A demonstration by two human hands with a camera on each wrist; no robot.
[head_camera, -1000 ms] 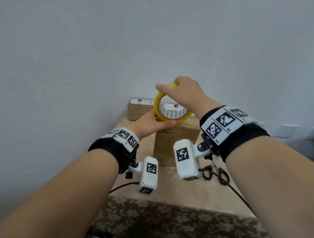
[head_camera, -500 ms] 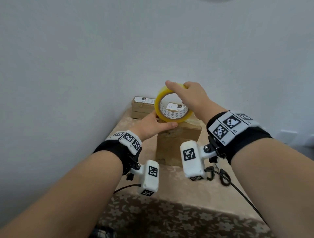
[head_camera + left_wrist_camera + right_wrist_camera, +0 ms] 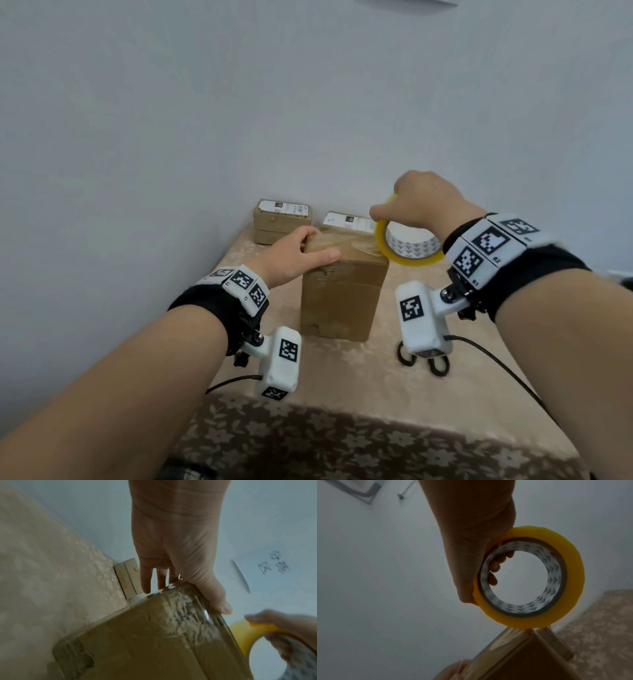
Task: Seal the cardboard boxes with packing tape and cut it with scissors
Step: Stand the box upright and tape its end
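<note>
A tall cardboard box [image 3: 339, 298] stands upright on the table. My left hand [image 3: 308, 250] lies over its top left corner. The thumb is stretched along the top front edge and presses the clear tape there, while the fingers [image 3: 145, 580] hang straight down the box's [image 3: 137, 635] side. My right hand [image 3: 404, 209] grips the yellow tape roll [image 3: 411, 258] above the box's right top edge, fingers [image 3: 494, 566] hooked through the core of the roll [image 3: 573, 574]. A shiny strip of tape runs across the box top from the thumb to the roll. Black scissors [image 3: 436, 365] lie near the right, half hidden by the wrist camera.
A smaller labelled cardboard box [image 3: 281, 222] sits at the back left against the white wall. The table [image 3: 342, 370] has a beige floral cloth, and its front edge is close to me. A black cable [image 3: 496, 366] trails across the table's right side.
My right hand has drawn the roll from the box's left side rightward and down across the top. My left hand has let go of the roll and now presses the box corner.
</note>
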